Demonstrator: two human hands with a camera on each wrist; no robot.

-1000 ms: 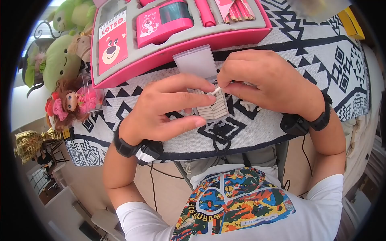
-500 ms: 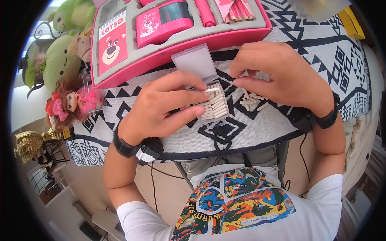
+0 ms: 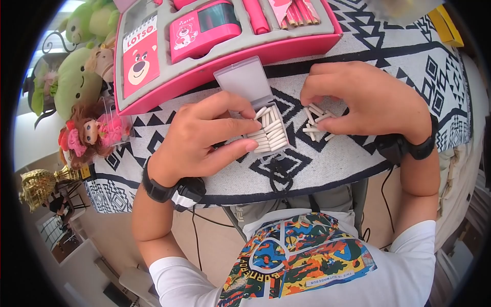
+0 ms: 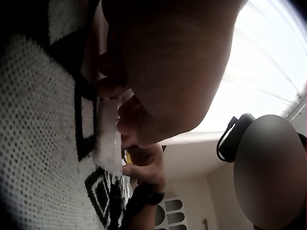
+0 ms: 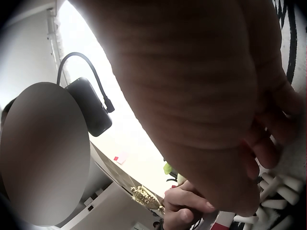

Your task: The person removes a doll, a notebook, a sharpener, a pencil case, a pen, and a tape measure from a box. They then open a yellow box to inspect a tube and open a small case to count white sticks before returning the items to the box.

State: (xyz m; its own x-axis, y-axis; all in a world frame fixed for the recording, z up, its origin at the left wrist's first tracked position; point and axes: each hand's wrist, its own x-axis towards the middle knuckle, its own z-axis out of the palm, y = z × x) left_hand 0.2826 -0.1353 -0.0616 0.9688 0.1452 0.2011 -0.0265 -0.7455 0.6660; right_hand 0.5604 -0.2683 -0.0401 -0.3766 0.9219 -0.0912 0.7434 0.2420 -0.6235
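Observation:
A small clear plastic case [image 3: 287,139] stands on the patterned cloth with its hinged lid [image 3: 245,82] raised. Short white cylindrical sticks [image 3: 275,134] fill it in rows, one lying aslant on top near the left index fingertip. My left hand [image 3: 202,133] reaches over the case's left side, its fingers and thumb spread apart and resting at the sticks; part of the case is hidden beneath. To the right, a loose pile of the same sticks [image 3: 313,116] lies on the cloth. My right hand [image 3: 365,105] hovers around that pile, thumb and index finger apart on either side.
A pink gift box [image 3: 230,56] with a notebook, pencils and other stationery stands behind the case. Plush toys [image 3: 76,77], a doll [image 3: 92,132] and a gold trophy [image 3: 38,187] are at the left. A yellow box [image 3: 446,26] sits at the far right.
My right hand has left the case, moving right and down to the loose pile. A stick it pinched earlier is no longer between its fingers. The left hand stays at the case.

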